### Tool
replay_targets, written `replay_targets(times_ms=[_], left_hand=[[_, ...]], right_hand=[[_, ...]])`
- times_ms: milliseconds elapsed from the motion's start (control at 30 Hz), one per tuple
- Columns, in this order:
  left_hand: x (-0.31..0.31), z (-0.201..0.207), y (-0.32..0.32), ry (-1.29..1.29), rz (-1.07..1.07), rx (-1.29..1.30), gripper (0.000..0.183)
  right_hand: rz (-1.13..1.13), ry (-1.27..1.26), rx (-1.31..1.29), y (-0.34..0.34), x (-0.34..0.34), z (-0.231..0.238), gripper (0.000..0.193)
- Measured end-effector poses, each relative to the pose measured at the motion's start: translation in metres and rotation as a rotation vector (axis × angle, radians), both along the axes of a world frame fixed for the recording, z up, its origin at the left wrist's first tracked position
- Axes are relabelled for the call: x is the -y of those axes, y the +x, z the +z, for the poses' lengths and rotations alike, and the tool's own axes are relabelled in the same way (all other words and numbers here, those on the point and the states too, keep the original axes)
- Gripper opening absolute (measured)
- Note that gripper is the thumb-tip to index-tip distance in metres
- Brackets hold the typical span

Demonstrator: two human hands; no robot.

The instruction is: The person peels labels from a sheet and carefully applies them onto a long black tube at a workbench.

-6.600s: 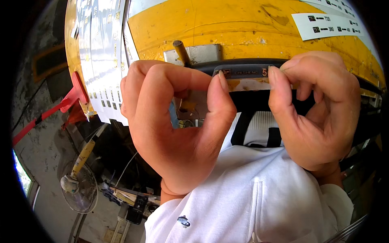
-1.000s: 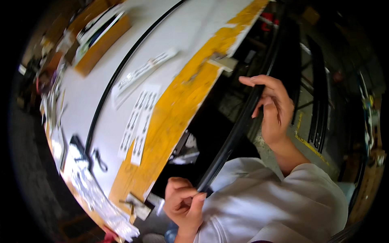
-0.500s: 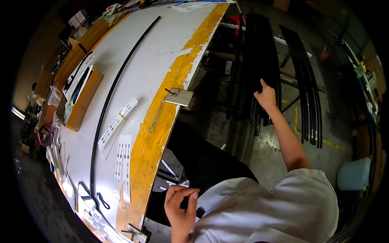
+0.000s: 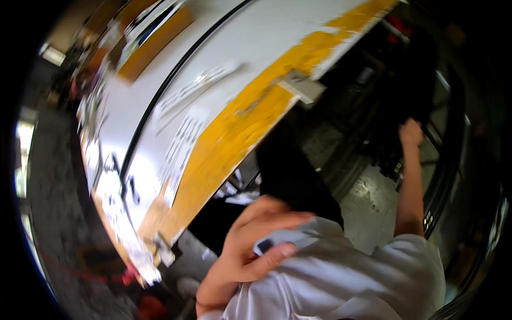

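Observation:
My left hand (image 4: 253, 240) is in front of my light shirt, thumb and fingers apart. Between them show the shirt's grey hem and a small dark patch; I see nothing held. At the end of my outstretched right arm, my right hand (image 4: 411, 133) is at a stack of long black bars (image 4: 413, 80) on the right. Blur and the dark bars hide its fingers, so whether it grips one is unclear. A long thin black strip (image 4: 172, 74) lies curved along the white table (image 4: 256, 37), beside bundled white labelled strips (image 4: 194, 88) and loose labelled strips (image 4: 184, 144).
Metal clamps (image 4: 301, 86) (image 4: 162, 250) sit on the table's yellow edge. An open cardboard box (image 4: 154, 45) of flat pieces stands at the far left. More black bars (image 4: 453, 122) lie farther right. A dark cord (image 4: 134, 190) lies near the strip's lower end.
The view has swung, shifting the table up and to the right. My right hand no longer shows its pointing finger. My left hand has come up and its fingers have spread from a curled pose.

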State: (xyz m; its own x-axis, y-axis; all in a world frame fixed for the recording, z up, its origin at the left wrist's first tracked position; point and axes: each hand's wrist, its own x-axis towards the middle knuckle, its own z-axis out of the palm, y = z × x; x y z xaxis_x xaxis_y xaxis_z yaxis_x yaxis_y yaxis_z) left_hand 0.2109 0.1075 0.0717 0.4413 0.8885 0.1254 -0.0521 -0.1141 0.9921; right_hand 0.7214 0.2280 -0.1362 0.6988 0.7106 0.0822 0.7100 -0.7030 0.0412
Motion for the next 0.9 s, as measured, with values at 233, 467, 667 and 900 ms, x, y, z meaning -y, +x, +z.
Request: replay_targets(times_ms=[233, 467, 667, 900], left_hand=[[-0.003, 0.008, -0.007, 0.182, -0.200, 0.752, 0.049], [0.002, 0.008, -0.037, 0.254, -0.059, 0.799, 0.047], [0.007, 0.008, -0.064, 0.294, 0.093, 0.724, 0.045], [0.037, 0.003, -0.117, 0.112, 0.672, -0.006, 0.043]], right_hand=[[0.299, 0.084, 0.065, -0.054, -0.050, 0.024, 0.035], [0.930, 0.467, -0.023, -0.214, -0.119, 0.142, 0.031], [1.724, 0.528, 0.021, -0.415, -0.214, 0.154, 0.045], [1.851, 0.174, 0.128, -0.538, -0.295, 0.124, 0.067]])
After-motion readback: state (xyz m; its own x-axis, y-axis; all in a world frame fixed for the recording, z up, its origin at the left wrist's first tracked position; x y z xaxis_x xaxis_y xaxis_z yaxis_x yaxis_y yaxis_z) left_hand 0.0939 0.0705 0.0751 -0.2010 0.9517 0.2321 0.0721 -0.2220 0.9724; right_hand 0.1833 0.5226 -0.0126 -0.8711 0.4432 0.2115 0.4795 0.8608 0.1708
